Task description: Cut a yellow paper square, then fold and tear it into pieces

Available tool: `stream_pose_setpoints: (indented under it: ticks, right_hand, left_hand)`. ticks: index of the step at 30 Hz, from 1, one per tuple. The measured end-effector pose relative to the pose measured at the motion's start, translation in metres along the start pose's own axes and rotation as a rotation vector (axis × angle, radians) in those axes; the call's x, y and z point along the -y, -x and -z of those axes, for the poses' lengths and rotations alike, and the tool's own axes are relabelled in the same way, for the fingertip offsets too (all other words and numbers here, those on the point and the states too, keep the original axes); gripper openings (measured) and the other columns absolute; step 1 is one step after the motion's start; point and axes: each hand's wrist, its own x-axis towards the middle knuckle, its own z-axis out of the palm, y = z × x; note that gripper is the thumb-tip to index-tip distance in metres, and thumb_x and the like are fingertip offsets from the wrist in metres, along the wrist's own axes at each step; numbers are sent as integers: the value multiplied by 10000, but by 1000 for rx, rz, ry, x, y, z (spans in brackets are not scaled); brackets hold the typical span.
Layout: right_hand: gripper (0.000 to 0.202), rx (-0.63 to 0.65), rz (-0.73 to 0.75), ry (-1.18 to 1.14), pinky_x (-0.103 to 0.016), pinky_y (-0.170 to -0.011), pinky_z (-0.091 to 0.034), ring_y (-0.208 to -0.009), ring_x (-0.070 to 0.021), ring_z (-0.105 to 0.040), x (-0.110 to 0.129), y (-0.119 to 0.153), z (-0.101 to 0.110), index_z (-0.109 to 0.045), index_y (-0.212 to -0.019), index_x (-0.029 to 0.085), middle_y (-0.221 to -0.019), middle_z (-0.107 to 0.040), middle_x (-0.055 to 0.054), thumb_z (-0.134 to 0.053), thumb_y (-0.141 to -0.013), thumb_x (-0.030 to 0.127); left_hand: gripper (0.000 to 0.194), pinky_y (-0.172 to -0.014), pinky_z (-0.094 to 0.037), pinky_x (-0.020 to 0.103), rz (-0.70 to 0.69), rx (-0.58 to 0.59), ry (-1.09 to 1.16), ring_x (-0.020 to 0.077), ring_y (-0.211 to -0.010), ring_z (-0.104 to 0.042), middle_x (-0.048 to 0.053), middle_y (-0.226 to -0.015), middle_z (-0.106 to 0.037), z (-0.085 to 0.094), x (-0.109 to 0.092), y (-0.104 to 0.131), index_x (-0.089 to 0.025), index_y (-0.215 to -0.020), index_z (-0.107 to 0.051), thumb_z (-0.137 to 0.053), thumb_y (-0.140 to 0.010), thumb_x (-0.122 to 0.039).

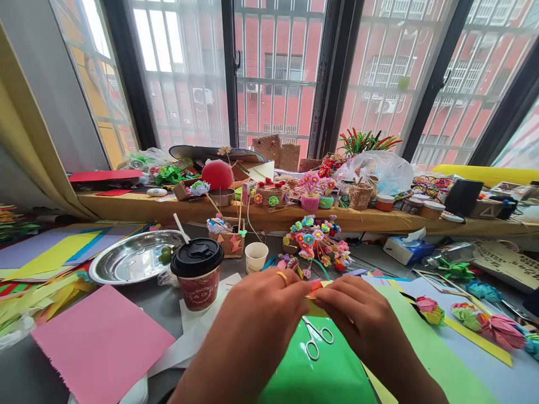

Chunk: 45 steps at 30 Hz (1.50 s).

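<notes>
Left hand (261, 320) and right hand (370, 317) pinch small orange-and-yellow paper (315, 287) btwn fingertips at 12 o'clock, scissors (310, 327) at its 6 o'clock on glossy green surface (320, 379); light, even pressure w/ edges aligned likely keeps any crease crisp.

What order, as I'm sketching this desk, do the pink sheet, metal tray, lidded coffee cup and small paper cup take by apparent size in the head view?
Largest to smallest:
1. Pink sheet
2. Metal tray
3. Lidded coffee cup
4. Small paper cup
</notes>
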Motion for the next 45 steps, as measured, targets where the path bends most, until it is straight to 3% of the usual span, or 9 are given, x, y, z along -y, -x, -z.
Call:
stream_pose_setpoints:
  ticks: [5, 11, 16, 19, 22, 24, 34, 38, 45]
  right_hand:
    - [154, -75, 73, -6, -295, -590, -431, -657, -176, -545, 8, -1, -3, -643, -825, 174, -732, -676, -38, -501, -798, 117]
    - [198, -41, 1, 96, -320, -629, -443, -709, -198, -526, -13, 5, 2, -633, -918, 147, -736, -655, -60, -472, -809, 111]
    - [185, -231, -137, 406, -378, -700, -436, -748, -239, -535, -31, 9, 4, -641, -848, 61, -733, -643, -124, -485, -807, 150]
    - [160, -281, -130, 304, -372, -755, -423, -790, -228, -530, -21, 6, 1, -629, -870, 80, -774, -644, -112, -507, -798, 155]
    - [179, -77, -59, 38, -339, -717, -440, -820, -216, -534, -2, 1, -5, -613, -926, 145, -806, -652, -68, -554, -778, 228]
    - [111, -14, -107, -55, -311, -635, -444, -712, -190, -547, 6, 0, -8, -632, -821, 172, -721, -652, -36, -526, -795, 189]
    - [176, 53, -315, -84, -305, -620, -437, -673, -186, -557, -20, 7, 8, -640, -747, 200, -696, -651, -40, -478, -810, 227]
    - [173, 123, -388, -143, -304, -663, -436, -703, -179, -571, -22, 7, 16, -652, -768, 225, -728, -660, -25, -485, -810, 240]
    - [183, 114, -424, -193, -275, -637, -449, -706, -172, -586, -22, 8, 24, -668, -770, 247, -725, -660, -16, -489, -802, 265]
  left_hand:
    - [188, -528, -400, 253, 80, 137, -53, 161, -599, -594, -16, -651, -649, -4, -2, -3, -231, -718, -628, -467, -805, -191]
    - [181, -576, -394, 256, 181, 122, -66, 159, -650, -602, -30, -701, -658, 5, 23, 2, -240, -735, -632, -465, -805, -237]
    - [202, -543, -375, 249, 223, 132, -109, 158, -608, -600, -19, -661, -658, 6, 27, 3, -232, -715, -648, -465, -798, -248]
    - [195, -533, -368, 249, 194, 164, -102, 158, -605, -595, -17, -659, -656, 1, 19, -1, -228, -704, -645, -472, -793, -216]
    - [193, -550, -375, 250, 142, 180, -61, 161, -640, -600, -10, -690, -661, -4, 8, -5, -225, -713, -640, -468, -797, -202]
    - [202, -555, -378, 248, 114, 174, -42, 162, -654, -601, -3, -698, -661, -6, 5, -7, -224, -725, -639, -455, -809, -221]
    - [168, -604, -387, 233, 215, 68, 38, 140, -674, -589, -39, -731, -659, 5, 44, 5, -231, -749, -617, -463, -804, -267]
    - [163, -566, -379, 226, 234, 37, 56, 135, -665, -587, -58, -742, -657, 10, 46, 10, -245, -755, -612, -460, -799, -285]
    - [185, -555, -393, 224, 232, -46, 50, 145, -688, -593, -31, -770, -664, 13, 46, 15, -235, -770, -609, -441, -803, -307]
